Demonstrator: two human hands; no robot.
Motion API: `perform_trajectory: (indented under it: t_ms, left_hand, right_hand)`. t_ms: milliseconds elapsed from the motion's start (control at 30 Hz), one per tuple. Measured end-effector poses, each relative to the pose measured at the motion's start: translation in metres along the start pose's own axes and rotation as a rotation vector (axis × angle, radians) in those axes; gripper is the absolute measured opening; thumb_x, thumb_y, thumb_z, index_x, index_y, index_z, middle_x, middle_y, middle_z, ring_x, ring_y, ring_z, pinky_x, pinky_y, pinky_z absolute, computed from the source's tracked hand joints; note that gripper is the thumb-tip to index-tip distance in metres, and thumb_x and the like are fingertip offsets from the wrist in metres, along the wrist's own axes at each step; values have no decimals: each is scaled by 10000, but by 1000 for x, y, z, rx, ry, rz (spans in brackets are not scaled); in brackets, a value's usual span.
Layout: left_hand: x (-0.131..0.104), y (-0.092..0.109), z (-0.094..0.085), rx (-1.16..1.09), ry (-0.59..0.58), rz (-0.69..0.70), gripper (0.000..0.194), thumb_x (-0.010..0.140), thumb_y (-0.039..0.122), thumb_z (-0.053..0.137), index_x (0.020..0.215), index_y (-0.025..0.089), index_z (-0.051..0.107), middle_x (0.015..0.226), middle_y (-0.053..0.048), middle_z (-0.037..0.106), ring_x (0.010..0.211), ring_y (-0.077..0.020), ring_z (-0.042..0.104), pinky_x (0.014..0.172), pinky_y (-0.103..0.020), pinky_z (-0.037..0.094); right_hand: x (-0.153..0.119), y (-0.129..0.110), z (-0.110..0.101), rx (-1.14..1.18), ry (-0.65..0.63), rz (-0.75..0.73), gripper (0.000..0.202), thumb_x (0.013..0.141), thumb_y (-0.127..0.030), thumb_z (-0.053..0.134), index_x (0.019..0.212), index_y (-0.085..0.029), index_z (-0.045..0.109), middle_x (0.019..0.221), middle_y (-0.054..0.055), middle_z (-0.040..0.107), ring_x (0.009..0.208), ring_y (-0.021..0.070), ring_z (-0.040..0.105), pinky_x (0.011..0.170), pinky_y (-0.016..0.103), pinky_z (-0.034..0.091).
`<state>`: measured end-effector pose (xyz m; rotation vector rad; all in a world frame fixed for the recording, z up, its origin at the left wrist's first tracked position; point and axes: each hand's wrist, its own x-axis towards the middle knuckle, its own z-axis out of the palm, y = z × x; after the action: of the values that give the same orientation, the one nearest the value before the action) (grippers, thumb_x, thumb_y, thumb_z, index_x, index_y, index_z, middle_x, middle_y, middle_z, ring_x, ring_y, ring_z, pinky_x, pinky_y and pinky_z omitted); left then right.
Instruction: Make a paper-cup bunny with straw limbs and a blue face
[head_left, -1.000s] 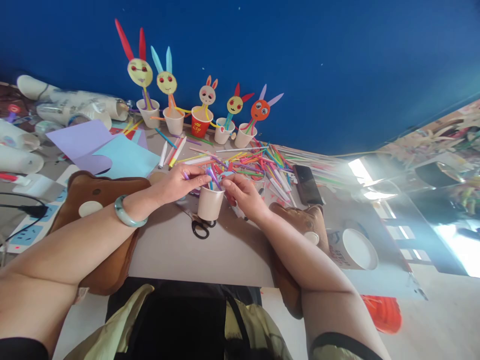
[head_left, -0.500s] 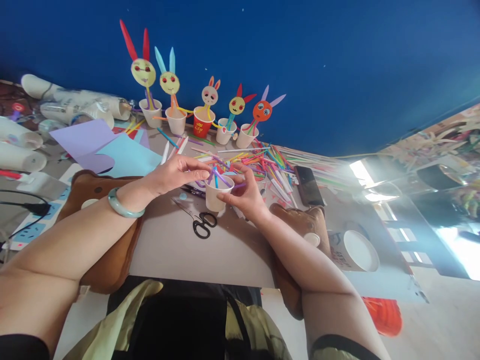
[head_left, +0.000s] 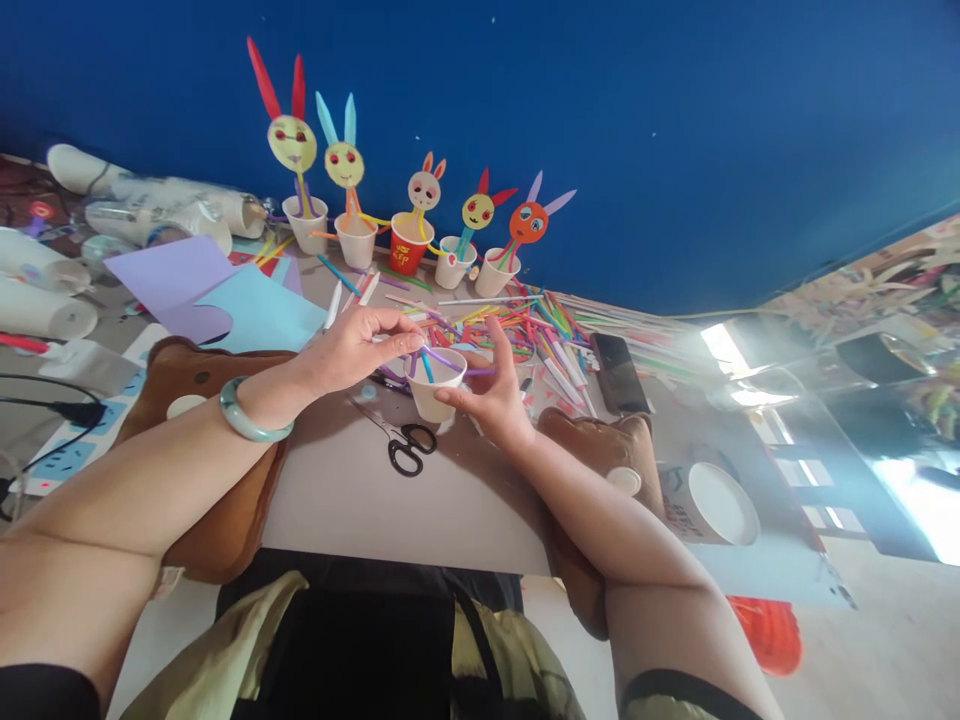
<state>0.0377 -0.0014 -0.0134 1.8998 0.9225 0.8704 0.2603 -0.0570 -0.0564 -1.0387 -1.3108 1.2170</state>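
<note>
The right hand (head_left: 504, 398) had the round white paper cup (head_left: 430, 402) clamped in its grip!
Over it, the left hand (head_left: 351, 348) pinched thin blue and purple sticks (head_left: 427, 367).

Greyish table (head_left: 405, 520), black-handled scissors (head_left: 409, 447) (handles toward the near edge), dark smartphone (head_left: 616, 372), scattered colourful strips (head_left: 525, 325), row of five paper cups (head_left: 409, 257)

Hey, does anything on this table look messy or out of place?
Mainly the coloured strips, strewn in a loose jumble beyond the cup in the right hand, pointing every way, unlike the rabbit faces lined up behind. No spill shows.
</note>
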Motion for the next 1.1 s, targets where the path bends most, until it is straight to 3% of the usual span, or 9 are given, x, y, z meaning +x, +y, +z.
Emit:
perform_trajectory:
  t_ms: [200, 400, 667, 767, 867, 967, 1033, 1100]
  left_hand:
    - [-2, 5, 1, 21, 0, -19, 399, 903, 523, 642, 871, 141, 753, 748, -19, 701, 659, -120, 571, 642, -235, 455]
    - [-3, 7, 3, 77, -16, -10, 337, 900, 453, 633, 820, 142, 734, 827, -38, 741, 708, -135, 611, 640, -235, 464]
    - [-4, 9, 2, 261, -151, -22, 307, 926, 438, 572, 823, 183, 709, 736, -1, 690, 681, -150, 591, 656, -291, 436]
    - [-5, 9, 2, 280, -163, -16, 294, 939, 420, 551, 837, 187, 698, 739, 2, 678, 685, -151, 589, 661, -295, 434]
    - [-4, 10, 0, 270, -176, 30, 282, 952, 408, 545, 857, 184, 687, 757, 6, 675, 691, -141, 585, 660, -281, 434]
    - [-4, 11, -2, 270, -170, 67, 264, 960, 380, 548, 850, 177, 675, 742, 15, 665, 676, -122, 573, 655, -257, 431]
    - [-4, 12, -3, 274, -156, 89, 256, 961, 372, 558, 854, 175, 683, 736, 19, 669, 659, -113, 568, 650, -246, 430]
    - [-4, 13, -5, 257, -145, 111, 264, 959, 392, 575, 878, 177, 706, 736, 17, 685, 647, -110, 577, 644, -239, 434]
  right_hand:
    - [-2, 5, 2, -12, -55, -37, 1383, 584, -531, 932, 1608, -338, 22, 1167, 85, 743, 1003, 256, 731, 879, 424, 590]
    - [-1, 5, 0, -51, -108, -21, 1400, 564, -513, 947, 1615, -323, 41, 1161, 99, 756, 985, 240, 724, 882, 399, 571]
    - [-9, -6, 2, -136, -215, 70, 1278, 632, -488, 920, 1611, -300, 119, 1124, 97, 745, 1027, 255, 721, 909, 412, 568]
    - [-9, -10, 2, -188, -222, 67, 1210, 622, -494, 920, 1587, -290, 220, 1107, 91, 741, 1025, 251, 706, 902, 407, 560]
    - [-3, -13, -3, -284, -214, 108, 1051, 565, -477, 944, 1467, -245, 456, 1034, 71, 749, 929, 227, 694, 853, 381, 560]
    - [2, -16, -8, -365, -235, 188, 638, 596, -505, 911, 1103, -170, 713, 914, 61, 754, 847, 211, 686, 797, 353, 560]
    - [4, -17, -9, -393, -243, 175, 468, 657, -517, 868, 938, -159, 756, 882, 59, 759, 827, 207, 683, 780, 340, 555]
    - [2, -18, -7, -408, -216, 107, 420, 696, -502, 846, 939, -167, 773, 892, 56, 770, 823, 206, 685, 774, 333, 551]
